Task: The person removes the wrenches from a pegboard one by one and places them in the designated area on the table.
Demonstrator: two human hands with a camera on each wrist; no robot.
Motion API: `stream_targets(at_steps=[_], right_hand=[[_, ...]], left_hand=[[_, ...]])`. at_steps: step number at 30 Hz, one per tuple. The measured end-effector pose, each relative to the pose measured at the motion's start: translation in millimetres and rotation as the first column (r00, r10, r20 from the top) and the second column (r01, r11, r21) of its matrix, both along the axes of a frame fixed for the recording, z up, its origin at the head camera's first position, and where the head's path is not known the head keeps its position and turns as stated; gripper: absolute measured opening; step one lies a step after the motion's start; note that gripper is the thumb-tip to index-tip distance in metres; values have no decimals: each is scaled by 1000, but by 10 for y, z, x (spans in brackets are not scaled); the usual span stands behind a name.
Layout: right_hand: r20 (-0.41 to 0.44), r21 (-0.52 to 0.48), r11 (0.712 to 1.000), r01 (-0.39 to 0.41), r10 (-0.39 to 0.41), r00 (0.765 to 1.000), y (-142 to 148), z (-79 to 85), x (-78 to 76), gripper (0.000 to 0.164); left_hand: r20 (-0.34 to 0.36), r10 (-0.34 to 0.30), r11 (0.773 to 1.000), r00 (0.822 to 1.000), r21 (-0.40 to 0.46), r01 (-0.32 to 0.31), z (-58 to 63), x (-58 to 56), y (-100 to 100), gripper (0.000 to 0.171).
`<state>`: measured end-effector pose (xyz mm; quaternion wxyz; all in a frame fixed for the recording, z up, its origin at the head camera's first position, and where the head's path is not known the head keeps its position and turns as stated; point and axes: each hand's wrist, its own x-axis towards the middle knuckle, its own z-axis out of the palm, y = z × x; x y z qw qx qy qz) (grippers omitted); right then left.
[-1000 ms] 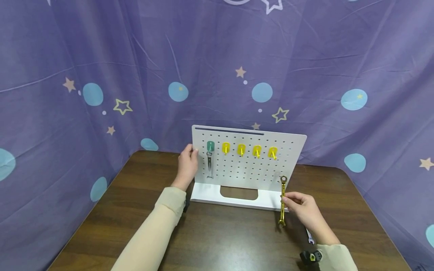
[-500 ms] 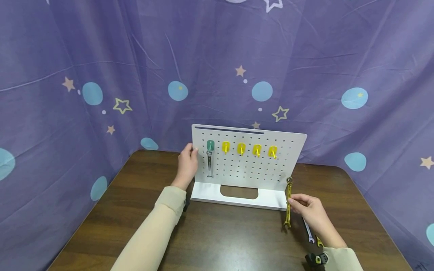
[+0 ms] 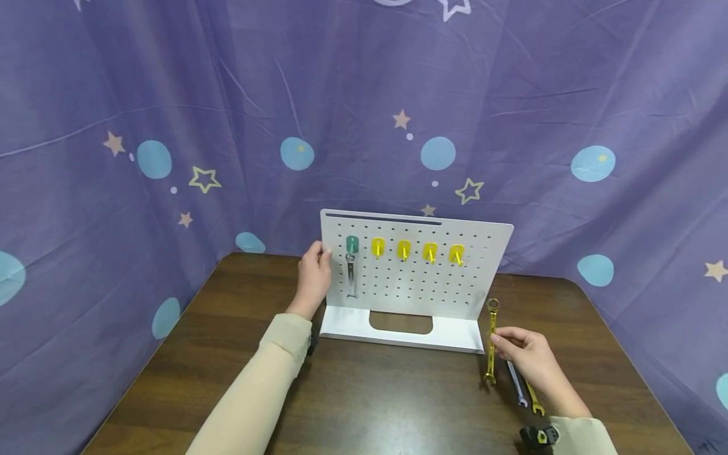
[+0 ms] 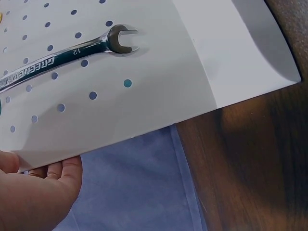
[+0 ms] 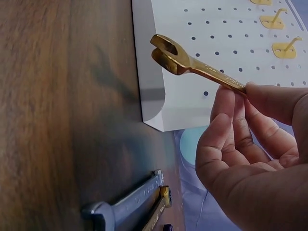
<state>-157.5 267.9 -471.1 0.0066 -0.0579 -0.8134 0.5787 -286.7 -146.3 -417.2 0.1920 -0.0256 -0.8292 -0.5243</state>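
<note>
My left hand [image 3: 313,278] grips the left edge of a white pegboard [image 3: 415,291], thumb on the front face and fingers behind it, as the left wrist view shows. On the board's green hook [image 3: 352,244] hangs a silver combination wrench [image 4: 57,60], open end down. My right hand [image 3: 529,357] pinches a gold combination wrench [image 3: 491,344] at mid-shaft between thumb and fingers. That wrench stands nearly upright just right of the board's base, ring end up. In the right wrist view its open end [image 5: 169,55] points away from the hand.
Several yellow hooks [image 3: 404,249] run in a row right of the green one. Beneath my right hand, a silver wrench [image 3: 517,385] and another gold wrench [image 3: 534,401] lie on the brown wooden table [image 3: 364,392]. A purple patterned curtain [image 3: 364,95] hangs behind.
My right hand has moved a little to the right with the gold wrench, away from the board's front. More of the wrenches on the table shows. The left hand has stayed put.
</note>
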Motion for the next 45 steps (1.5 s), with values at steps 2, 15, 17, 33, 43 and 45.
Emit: stream_targets(at_steps=[2,15,17,33,43,45], right_hand=[[3,1,1000,3,-3,1000,11,-3,9,33],[-34,70,997,-20,23,999,138,-37,47,30],[-30,77,997,-22,24,999,160,-37,53,31],[-13,55,998,8,-7,1000,308,-37,92,36],[-50,53,998,21,-18,999,402,-48,115,33],[-43,47,999,22,-20,999,427,-54,128,33]], left_hand=[[2,0,1000,1000,-3,0,-5,0,-3,16],[-6,1,1000,1000,-5,-1,-23,-16,-12,16],[-7,2,1000,1000,-4,-2,-23,-17,-14,16],[-8,1,1000,1000,2,-1,-39,-45,-13,14],[-12,9,1000,1000,6,-9,-25,-18,-4,15],[-14,6,1000,1000,5,-6,-24,-19,-2,15]])
